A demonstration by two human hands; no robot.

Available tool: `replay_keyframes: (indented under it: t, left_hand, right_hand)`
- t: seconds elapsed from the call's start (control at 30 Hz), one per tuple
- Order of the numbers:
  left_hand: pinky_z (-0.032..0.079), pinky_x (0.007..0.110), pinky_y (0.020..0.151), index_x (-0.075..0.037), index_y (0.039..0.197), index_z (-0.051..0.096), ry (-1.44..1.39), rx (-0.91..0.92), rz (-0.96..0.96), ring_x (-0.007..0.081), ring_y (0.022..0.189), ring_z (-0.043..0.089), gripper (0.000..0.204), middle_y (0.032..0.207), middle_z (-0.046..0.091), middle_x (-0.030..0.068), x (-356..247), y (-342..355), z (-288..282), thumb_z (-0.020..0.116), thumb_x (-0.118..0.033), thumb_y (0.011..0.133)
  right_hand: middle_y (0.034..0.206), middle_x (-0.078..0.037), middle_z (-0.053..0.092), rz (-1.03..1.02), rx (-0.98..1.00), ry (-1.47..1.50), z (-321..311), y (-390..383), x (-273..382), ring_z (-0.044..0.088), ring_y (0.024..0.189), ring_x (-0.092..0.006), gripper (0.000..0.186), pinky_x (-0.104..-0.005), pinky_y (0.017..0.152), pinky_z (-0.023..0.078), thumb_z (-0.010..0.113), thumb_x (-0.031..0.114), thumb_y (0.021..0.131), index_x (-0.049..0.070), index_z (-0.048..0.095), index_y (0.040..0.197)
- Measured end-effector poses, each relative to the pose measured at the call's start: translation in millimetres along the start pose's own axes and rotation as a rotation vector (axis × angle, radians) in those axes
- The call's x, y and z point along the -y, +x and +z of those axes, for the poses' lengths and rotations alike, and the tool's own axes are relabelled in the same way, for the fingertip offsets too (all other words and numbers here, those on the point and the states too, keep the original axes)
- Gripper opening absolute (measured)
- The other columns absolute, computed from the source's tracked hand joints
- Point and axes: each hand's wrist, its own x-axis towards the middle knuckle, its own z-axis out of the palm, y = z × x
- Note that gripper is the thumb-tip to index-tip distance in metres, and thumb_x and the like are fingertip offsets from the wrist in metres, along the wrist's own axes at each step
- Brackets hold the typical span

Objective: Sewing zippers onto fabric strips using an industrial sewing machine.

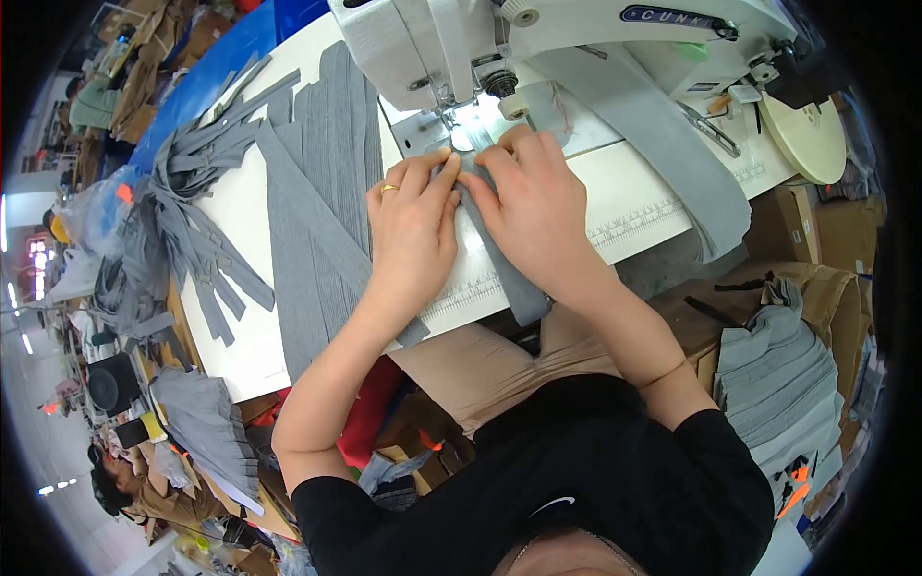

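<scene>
A grey fabric strip (506, 274) runs from the foot of a white sewing machine (567, 34) down over the table's front edge. My left hand (413, 211), with a ring on one finger, has its fingers bent and its thumb and fingertips pressed together at the strip, just in front of the machine's foot. From the other side my right hand (538, 202) pinches the same strip, thumb toward the left hand. The fabric right under the fingertips is partly hidden. Left of my left hand lies a stack of long grey strips (331, 144), with one strip slanting across it.
A tangle of grey strips (182, 211) hangs off the table's left side. Wide grey fabric (663, 134) drapes over the front edge at right, near tweezers (711, 130) and a cream disc (805, 139). Folded grey fabric (778, 384) sits below right. Another person (154, 485) is at lower left.
</scene>
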Motion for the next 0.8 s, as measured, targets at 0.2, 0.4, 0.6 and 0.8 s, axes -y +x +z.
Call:
replay_keyframes:
  t: [0.2, 0.4, 0.6, 0.8]
  left_hand:
    - [0.040, 0.043, 0.105, -0.002, 0.134, 0.068, -0.014, -0.020, -0.012, 0.0326, 0.123, 0.057, 0.039, 0.137, 0.062, 0.0132, 3.1, -1.2, 9.4, 0.062, -0.001, 0.095]
    - [0.038, 0.049, 0.109, -0.001, 0.131, 0.066, -0.184, -0.091, -0.014, 0.0334, 0.130, 0.056, 0.038, 0.136, 0.062, 0.0149, 6.7, -5.9, 16.8, 0.066, -0.004, 0.093]
    - [0.019, 0.061, 0.123, -0.003, 0.135, 0.065, -0.087, -0.008, -0.022, 0.0311, 0.145, 0.050, 0.038, 0.145, 0.062, 0.0117, -0.3, -11.7, 10.7, 0.066, -0.010, 0.097]
    - [0.017, 0.067, 0.123, -0.005, 0.138, 0.065, -0.011, 0.022, -0.042, 0.0308, 0.146, 0.049, 0.040, 0.150, 0.060, 0.0092, 0.6, -4.9, 8.1, 0.065, -0.012, 0.098]
  right_hand:
    - [0.090, -0.009, 0.060, 0.045, -0.002, 0.012, 2.5, -11.0, 4.8, 0.059, 0.090, -0.0258, 0.020, -0.0371, 0.068, 0.054, 0.079, 0.021, 0.086, 0.004, 0.069, 0.090]
    - [0.087, -0.008, 0.063, 0.099, -0.017, 0.070, 8.2, -10.5, 2.4, 0.062, 0.089, -0.0276, 0.017, -0.0380, 0.071, 0.054, 0.080, 0.016, 0.085, 0.004, 0.071, 0.093]
    - [0.075, -0.009, 0.070, 0.328, 0.044, 0.398, 2.7, -8.8, 0.0, 0.068, 0.080, -0.0280, 0.020, -0.0402, 0.069, 0.053, 0.080, 0.009, 0.084, 0.003, 0.069, 0.100]
    - [0.073, -0.010, 0.070, 0.437, 0.065, 0.523, 6.5, 4.8, -4.5, 0.070, 0.069, -0.0312, 0.020, -0.0415, 0.065, 0.052, 0.079, 0.005, 0.085, 0.004, 0.064, 0.098]
